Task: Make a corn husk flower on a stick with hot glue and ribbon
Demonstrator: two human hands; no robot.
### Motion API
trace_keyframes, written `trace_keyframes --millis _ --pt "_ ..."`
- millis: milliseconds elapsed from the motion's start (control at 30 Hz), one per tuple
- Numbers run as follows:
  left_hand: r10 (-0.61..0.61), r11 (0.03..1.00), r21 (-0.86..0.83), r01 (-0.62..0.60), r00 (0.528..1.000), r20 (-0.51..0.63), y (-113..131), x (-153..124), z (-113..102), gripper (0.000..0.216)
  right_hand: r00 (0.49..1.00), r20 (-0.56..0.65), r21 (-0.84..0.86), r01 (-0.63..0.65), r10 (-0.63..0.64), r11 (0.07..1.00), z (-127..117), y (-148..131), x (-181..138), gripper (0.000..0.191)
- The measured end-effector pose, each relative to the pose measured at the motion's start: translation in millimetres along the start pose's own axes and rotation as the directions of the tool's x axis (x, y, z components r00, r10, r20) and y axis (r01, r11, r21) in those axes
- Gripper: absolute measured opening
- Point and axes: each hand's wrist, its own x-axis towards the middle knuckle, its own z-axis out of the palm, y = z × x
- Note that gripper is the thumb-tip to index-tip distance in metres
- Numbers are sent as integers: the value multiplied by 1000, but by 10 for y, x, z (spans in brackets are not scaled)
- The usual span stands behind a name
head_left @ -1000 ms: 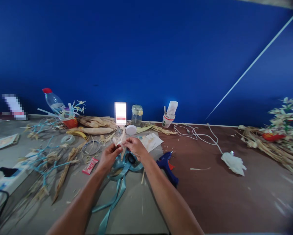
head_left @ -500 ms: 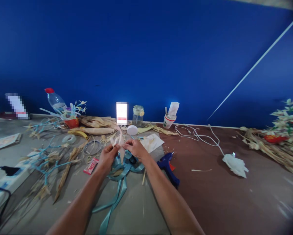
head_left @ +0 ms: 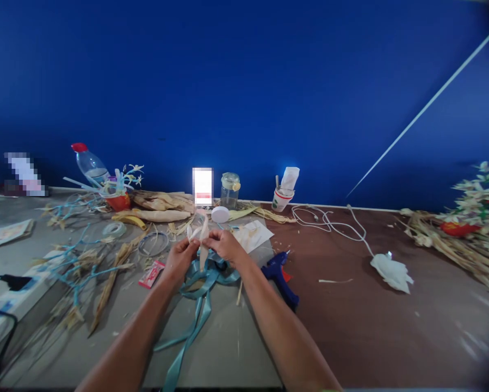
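Between my two hands is a pale corn husk flower (head_left: 204, 247), its petals pointing up and one strip hanging down. My left hand (head_left: 181, 257) pinches it from the left side. From the right, my right hand (head_left: 227, 247) pinches it too, fingertips close to the left ones. Under both hands a teal ribbon (head_left: 203, 288) lies looped, its long tails running toward me. A blue glue gun (head_left: 280, 277) rests just right of my right forearm. Near my left wrist lies a small pink-red packet (head_left: 151, 274).
Blue-wrapped twigs with husk flowers (head_left: 79, 275) and a white power strip (head_left: 19, 305) cover the left. Along the wall stand a bottle (head_left: 90, 165), a glass jar (head_left: 230, 191) and a paper cup (head_left: 282, 200). A white cable (head_left: 346, 234) and dried husks (head_left: 452, 250) are right.
The view has shifted very slightly. Both hands keep their pinch on the husk flower, and its petals have turned a little.
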Motion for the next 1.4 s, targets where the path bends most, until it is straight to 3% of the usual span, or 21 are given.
trace_keyframes --millis 100,233,367,567,900,1167,1400 --pt "-5 1000 6 5 1000 21 36 -27 18 37 986 -166 115 1 18 993 -32 25 37 23" --pt "-12 998 60 6 994 108 36 -30 30 34 934 -353 102 95 -53 990 -76 31 51 22" --pt "-24 996 87 11 988 154 -4 -10 21 30 912 -407 122 106 -48 987 -58 -31 13 21" --pt "6 1000 -30 -4 997 71 -48 19 -25 29 899 -437 303 145 2 942 -24 -83 19 17" --pt "31 999 -18 -31 999 31 -32 37 -5 33 919 -379 520 117 105 846 -38 -8 36 20" --pt "58 998 -1 -58 998 2 -47 48 -23 32 946 -305 483 53 111 874 -54 -155 -49 23" --pt "112 993 37 -111 993 -37 -19 32 1 32 981 -144 370 -71 133 926 207 3 -113 20"
